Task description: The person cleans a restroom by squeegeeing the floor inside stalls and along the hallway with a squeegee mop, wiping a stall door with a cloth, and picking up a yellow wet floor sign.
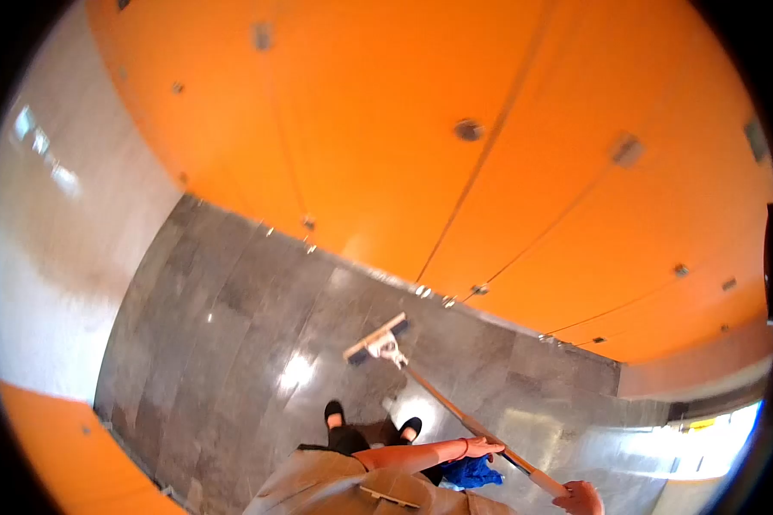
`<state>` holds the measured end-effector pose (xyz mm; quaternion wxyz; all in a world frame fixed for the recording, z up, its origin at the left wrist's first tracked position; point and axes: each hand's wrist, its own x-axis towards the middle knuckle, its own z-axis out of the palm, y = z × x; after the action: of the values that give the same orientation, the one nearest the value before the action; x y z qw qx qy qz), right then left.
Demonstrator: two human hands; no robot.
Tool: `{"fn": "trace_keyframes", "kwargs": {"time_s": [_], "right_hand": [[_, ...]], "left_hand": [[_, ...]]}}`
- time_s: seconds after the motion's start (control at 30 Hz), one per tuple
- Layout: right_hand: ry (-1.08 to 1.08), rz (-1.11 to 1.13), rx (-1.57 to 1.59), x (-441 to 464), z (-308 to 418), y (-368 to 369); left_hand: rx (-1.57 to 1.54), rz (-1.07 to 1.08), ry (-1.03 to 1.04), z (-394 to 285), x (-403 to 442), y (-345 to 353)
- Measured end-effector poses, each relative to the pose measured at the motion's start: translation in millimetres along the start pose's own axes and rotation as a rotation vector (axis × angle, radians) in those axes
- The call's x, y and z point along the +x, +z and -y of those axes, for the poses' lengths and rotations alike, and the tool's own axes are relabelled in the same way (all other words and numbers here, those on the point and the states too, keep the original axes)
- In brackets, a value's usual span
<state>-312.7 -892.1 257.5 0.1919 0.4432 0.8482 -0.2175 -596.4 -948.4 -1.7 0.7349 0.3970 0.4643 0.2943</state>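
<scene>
A long brown pole (442,399) slants from the lower right to a wide flat floor tool head (376,340), which rests on the grey tiled floor. My left hand (483,446), with a band at its wrist, is closed on the pole partway along. Near the pole's upper end, at the bottom right, my right hand (581,498) is wrapped round it. A crumpled blue cloth (472,472) shows just below my left hand; what supports it is hidden.
Orange panels (386,103) with small metal fittings line the far side. A pale wall (86,215) stands at the left, with another orange panel (69,455) below it. My dark shoes (333,410) are on the shiny floor (240,343). Bright light enters at the right.
</scene>
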Motion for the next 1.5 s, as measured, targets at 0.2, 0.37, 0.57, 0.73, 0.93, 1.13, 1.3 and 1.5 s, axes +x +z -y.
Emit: {"fn": "trace_keyframes", "kwargs": {"time_s": [0.2,0.37,0.57,0.73,0.93,1.13,1.3,1.5], "right_hand": [[0.236,-0.076,0.176,-24,60,-112],[0.204,-0.673,1.227,-2,78,-108],[-0.018,-1.086,1.484,67,113,-45],[-0.010,-1.113,1.469,79,150,-65],[-0.077,-1.158,1.542,94,186,-77],[-0.207,-1.235,1.559,125,242,-100],[-0.423,-1.159,1.603,158,265,-119],[-0.438,-0.822,1.583,239,284,-91]], "left_hand": [[0.147,-0.551,0.297,-139,-13,-158],[0.300,-1.261,0.467,-260,-22,-362],[0.533,-1.756,0.232,-411,-95,-417],[0.741,-1.543,0.017,-445,-103,-435],[0.710,-1.476,0.229,-436,-100,-455],[0.648,-1.573,0.191,-426,-124,-415],[0.748,-1.527,0.412,-366,-163,-398],[0.418,-1.349,0.622,-263,-253,-342]]}}
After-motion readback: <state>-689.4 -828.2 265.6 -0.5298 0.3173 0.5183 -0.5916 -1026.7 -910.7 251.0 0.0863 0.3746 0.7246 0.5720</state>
